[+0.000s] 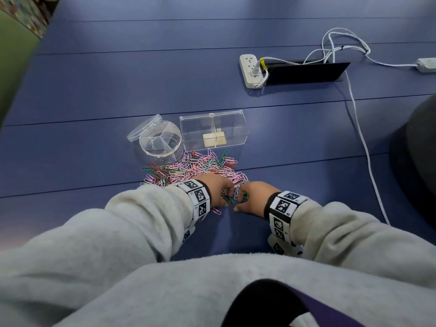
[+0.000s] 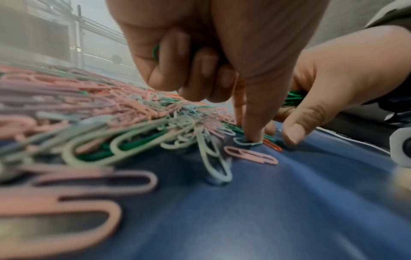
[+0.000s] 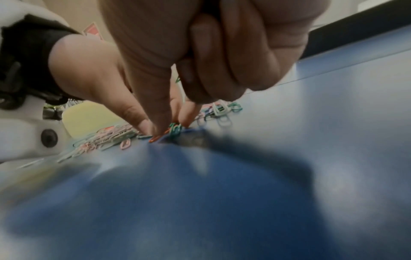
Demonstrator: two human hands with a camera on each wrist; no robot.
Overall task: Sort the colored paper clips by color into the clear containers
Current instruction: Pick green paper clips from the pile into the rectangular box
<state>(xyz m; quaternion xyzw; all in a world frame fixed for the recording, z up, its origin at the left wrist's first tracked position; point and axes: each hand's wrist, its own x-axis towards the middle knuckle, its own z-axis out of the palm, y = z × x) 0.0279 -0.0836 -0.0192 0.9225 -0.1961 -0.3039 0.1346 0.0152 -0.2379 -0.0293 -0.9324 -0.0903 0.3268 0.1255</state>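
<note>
Grey sleeves [image 1: 132,223] fill the near edge of the head view, both forearms reaching toward twelve o'clock across the blue table [image 1: 118,74].

At ten o'clock from the hands stands the round divided container [image 1: 161,142], its lid [image 1: 144,127] propped against the rim, seemingly to keep the sections open for dropping. Just to its right sits the rectangular clear box [image 1: 213,131], with a divider and a small pale block inside. No clips show in either, so sorting looks barely begun.

Directly below both lies the paper clip pile [image 1: 195,168], mostly pink with green, orange and pale ones mixed in.

At the pile's six o'clock edge the left hand [image 1: 213,187] has three fingers curled over green clips [image 2: 155,52] while its forefinger presses one pale blue clip [image 2: 245,141] flat on the table, likely to slide it free. At three o'clock from it, nearly touching, the right hand [image 1: 256,195] clasps a green bundle [image 2: 293,97], apparently gathering one colour before a trip to a container.

Further right, a power strip [image 1: 251,70] and white cable [image 1: 361,128] lie well apart.
</note>
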